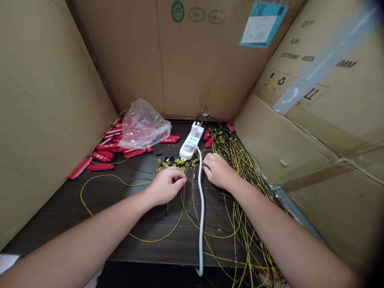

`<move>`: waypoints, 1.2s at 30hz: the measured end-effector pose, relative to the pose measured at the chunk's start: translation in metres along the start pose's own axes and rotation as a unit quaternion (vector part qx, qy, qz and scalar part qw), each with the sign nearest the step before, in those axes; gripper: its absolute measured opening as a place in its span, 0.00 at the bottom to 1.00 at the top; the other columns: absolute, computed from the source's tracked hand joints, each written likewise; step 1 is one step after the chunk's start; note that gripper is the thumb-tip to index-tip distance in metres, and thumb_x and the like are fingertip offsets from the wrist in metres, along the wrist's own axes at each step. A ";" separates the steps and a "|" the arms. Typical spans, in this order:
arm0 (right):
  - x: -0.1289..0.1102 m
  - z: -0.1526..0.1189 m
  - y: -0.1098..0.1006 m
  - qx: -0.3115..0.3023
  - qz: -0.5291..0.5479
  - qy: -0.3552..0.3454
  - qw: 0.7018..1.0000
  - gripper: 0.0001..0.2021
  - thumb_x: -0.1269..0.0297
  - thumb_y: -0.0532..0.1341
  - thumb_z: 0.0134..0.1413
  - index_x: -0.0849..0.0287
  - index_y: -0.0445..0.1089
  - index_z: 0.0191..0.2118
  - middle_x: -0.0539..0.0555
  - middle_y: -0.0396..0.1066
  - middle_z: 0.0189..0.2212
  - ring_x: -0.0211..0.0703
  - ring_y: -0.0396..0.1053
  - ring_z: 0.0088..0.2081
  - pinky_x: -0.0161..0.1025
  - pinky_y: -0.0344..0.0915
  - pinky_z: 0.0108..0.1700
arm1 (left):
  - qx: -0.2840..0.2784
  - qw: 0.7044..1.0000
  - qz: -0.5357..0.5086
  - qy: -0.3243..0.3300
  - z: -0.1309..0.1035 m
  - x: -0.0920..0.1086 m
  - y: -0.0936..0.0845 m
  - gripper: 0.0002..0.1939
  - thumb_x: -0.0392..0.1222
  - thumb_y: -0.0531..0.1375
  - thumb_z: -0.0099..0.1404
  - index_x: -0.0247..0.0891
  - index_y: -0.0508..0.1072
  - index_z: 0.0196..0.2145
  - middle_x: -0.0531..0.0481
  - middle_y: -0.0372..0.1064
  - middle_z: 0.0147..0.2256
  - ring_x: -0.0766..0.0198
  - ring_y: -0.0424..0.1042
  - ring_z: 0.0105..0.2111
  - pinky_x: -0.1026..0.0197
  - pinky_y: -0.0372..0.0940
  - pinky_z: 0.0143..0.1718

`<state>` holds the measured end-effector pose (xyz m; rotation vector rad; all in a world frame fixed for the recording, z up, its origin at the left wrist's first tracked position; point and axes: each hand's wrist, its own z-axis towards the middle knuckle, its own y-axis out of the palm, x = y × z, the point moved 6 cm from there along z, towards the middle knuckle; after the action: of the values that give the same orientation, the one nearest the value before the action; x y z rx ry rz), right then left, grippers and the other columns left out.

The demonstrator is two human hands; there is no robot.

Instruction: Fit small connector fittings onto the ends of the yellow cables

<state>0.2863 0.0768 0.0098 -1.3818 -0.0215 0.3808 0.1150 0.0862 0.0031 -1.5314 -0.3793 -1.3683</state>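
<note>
My left hand (168, 185) is pinched closed just in front of a small pile of yellow and black pieces (172, 163); thin yellow wire passes by its fingers, but what the fingertips hold is too small to tell. My right hand (216, 170) is also closed, to the right of the white cable (201, 208), beside a tangle of yellow wires (244, 160). Its fingertips hide whatever they grip. Between both hands a tiny metallic piece (194, 176) lies on the dark table (168, 252). Behind them stands a white power strip (192, 142) with plugs in it.
Several red packs (103, 156) lie at the left, partly under a clear plastic bag (144, 126). Cardboard walls (126, 52) enclose the table at the left, back and right. Yellow wires trail over the right front edge, and the white cable hangs over the front edge.
</note>
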 end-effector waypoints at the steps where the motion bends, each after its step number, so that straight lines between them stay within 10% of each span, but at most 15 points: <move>1: -0.002 0.000 0.000 -0.003 -0.009 -0.007 1.000 0.10 0.71 0.54 0.58 0.64 0.73 0.33 0.59 0.68 0.35 0.46 0.61 0.40 0.44 0.62 0.46 | 0.001 1.000 0.010 0.000 0.000 -0.001 0.001 0.07 0.35 0.60 0.57 0.37 0.76 0.23 0.48 0.68 0.26 0.63 0.65 0.27 0.62 0.58 0.30; 13: 0.012 -0.003 -0.001 -0.011 0.138 0.030 0.990 0.06 0.73 0.60 0.52 0.62 0.73 0.36 0.55 0.69 0.38 0.40 0.65 0.39 0.42 0.63 0.46 | -0.034 0.992 0.120 -0.007 -0.003 -0.004 0.011 0.08 0.30 0.57 0.58 0.35 0.76 0.26 0.48 0.66 0.29 0.64 0.63 0.30 0.62 0.58 0.32; 28: 0.001 0.001 0.007 -0.007 0.030 0.027 0.999 0.07 0.73 0.55 0.57 0.63 0.70 0.32 0.57 0.67 0.36 0.44 0.61 0.40 0.42 0.61 0.45 | 0.000 0.999 0.045 -0.019 -0.003 0.004 0.004 0.06 0.36 0.58 0.59 0.35 0.74 0.27 0.48 0.63 0.34 0.67 0.63 0.31 0.64 0.59 0.30; 36: -0.006 -0.016 -0.043 0.274 0.020 -0.054 0.960 0.06 0.73 0.55 0.56 0.63 0.67 0.31 0.58 0.68 0.32 0.45 0.64 0.37 0.45 0.64 0.42 | 0.023 0.989 -0.145 -0.007 -0.011 0.021 -0.005 0.07 0.39 0.59 0.60 0.33 0.71 0.26 0.49 0.67 0.29 0.67 0.66 0.29 0.64 0.63 0.31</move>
<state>0.2956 0.0536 0.0488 -0.8133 0.0224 0.4554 0.1116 0.0722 0.0221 -1.4894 -0.6592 -1.5602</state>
